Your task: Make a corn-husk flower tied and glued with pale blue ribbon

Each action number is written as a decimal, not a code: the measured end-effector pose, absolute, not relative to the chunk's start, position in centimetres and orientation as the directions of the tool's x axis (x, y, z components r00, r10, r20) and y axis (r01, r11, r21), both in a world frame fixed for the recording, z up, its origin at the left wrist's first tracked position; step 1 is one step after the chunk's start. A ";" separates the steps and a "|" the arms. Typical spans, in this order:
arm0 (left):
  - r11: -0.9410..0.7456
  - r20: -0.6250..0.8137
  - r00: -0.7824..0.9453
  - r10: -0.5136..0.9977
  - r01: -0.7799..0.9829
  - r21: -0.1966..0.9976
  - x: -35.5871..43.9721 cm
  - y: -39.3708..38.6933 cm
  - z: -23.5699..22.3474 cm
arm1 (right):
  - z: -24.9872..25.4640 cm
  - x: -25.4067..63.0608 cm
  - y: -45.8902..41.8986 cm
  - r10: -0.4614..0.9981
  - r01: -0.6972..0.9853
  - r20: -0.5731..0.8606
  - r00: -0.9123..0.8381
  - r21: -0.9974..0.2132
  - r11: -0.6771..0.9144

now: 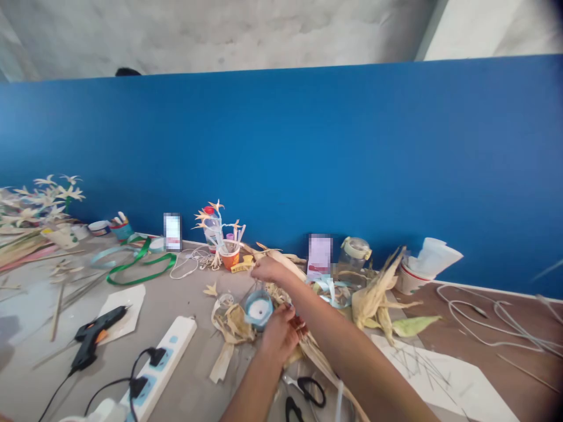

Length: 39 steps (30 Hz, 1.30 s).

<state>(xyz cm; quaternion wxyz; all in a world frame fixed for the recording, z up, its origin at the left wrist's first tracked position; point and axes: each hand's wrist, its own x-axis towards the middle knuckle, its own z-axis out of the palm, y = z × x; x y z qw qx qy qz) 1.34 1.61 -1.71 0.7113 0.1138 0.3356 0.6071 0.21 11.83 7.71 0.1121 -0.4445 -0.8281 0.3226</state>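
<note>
My left hand (280, 333) is closed, fingers curled together beside a roll of light blue ribbon (258, 309); what it holds is too small to make out. Crossing over it, my right hand (269, 267) is bent into a pinch just beyond the roll, close to a yellow claw-shaped clip (243, 265). Its fingertips are partly hidden, and I cannot make out anything in them. Dry corn husk pieces (235, 325) lie left of the roll. Black-handled scissors (310, 391) lie below my right forearm.
A black glue gun (94, 337) and a white power strip (160, 366) with cords lie at left. Husk flowers stand in an orange cup (229, 258). At right are a husk bundle (377, 296), a paper cup (411, 278) and thin wires on a white sheet (461, 381).
</note>
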 end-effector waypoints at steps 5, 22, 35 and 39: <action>0.252 -0.385 0.037 0.922 -0.813 0.525 1.0 1.6 -1.2 | 9.8 8.9 10.0 0.854 0.527 -0.009 -0.520 -0.790 0.312; 0.282 -0.371 -0.001 0.929 -0.648 0.708 1.0 1.3 0.5 | 3.2 15.2 5.0 0.892 -0.117 0.230 -0.388 -0.973 0.200; 0.264 -0.324 0.013 0.946 -0.612 0.745 1.0 1.2 0.5 | 2.3 16.4 5.8 0.847 -0.104 0.050 -0.529 -0.995 -0.007; 0.253 -0.346 -0.029 0.938 -0.627 0.737 1.0 1.2 0.4 | 2.7 16.2 5.6 0.892 -0.194 0.020 -0.452 -0.978 -0.077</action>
